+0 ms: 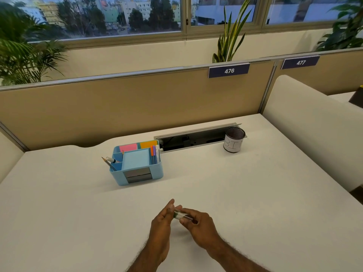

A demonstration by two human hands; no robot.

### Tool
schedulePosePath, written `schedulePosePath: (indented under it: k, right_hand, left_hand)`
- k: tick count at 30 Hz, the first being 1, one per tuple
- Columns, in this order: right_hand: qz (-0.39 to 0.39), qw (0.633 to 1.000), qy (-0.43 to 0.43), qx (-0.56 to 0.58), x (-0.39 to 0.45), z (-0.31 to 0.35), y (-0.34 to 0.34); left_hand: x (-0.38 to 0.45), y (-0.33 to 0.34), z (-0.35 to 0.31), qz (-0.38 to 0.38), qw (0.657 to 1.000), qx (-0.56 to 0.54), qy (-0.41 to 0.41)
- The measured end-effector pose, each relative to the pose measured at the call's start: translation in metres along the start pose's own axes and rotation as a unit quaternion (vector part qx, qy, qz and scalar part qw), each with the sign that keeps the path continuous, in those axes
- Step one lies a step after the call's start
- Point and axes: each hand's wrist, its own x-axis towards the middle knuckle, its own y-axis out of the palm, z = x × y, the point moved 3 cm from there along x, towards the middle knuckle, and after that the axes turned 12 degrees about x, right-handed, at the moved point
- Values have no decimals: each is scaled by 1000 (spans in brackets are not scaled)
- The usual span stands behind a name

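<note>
Both my hands meet low over the white desk (pixel 245 193), near its front edge. Between them is a small pen-like object (pixel 181 215) with a green band and a clear or white part. My left hand (pixel 163 220) pinches its left end with thumb and fingers. My right hand (pixel 198 224) grips the other end, fingers curled round it. Most of the object is hidden by my fingers.
A light blue desk organiser (pixel 137 163) with sticky notes, pens and a pencil stands mid-desk. A mesh cup (pixel 234 139) with a paper label sits at the back right beside an open cable tray (pixel 192 138). Tan partitions (pixel 117 103) wall the desk.
</note>
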Motion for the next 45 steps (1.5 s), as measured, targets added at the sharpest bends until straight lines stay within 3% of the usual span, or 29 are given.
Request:
schedulePosePath:
  k: [7,9,12,15,24,29,32,35,38,41,43,45]
  right_hand:
    - [14,988,107,109,-3,7,2]
    - [27,964,174,199,-3,6,10]
    - [17,895,274,351,-4,2,18]
    - [22,841,323,433,-2,2,22]
    - [18,801,356,481,3,5,33]
    - [30,832,341,436,4,9,32]
    - [64,906,299,292,11,15,25]
    - [113,978,160,66,27,27,19]
    - [123,988,51,-81,47,44,23]
    - [88,980,11,-180,67,61,29]
    - [64,978,-26,-199,81,73,35]
    - [44,983,-53,-171,94,87,40]
  left_hand:
    - [-1,0,-9,28,1000,-4,-4]
    - [0,-8,-8,22,999,-30,-15]
    - [1,-12,-9,32,998,-51,-20]
    - [2,-13,-11,50,996,-69,-22]
    - [1,-13,-12,82,992,-99,-17]
    - [2,-15,-14,75,995,-65,-14]
    - [4,-21,-23,74,997,-10,-2]
    - [7,-22,-35,86,992,84,23]
    - [12,-21,-50,73,986,146,32]
    - [23,-25,-68,47,980,192,29]
    - [35,-37,-78,-20,971,237,26]
    - [48,-54,-86,-123,936,327,46]
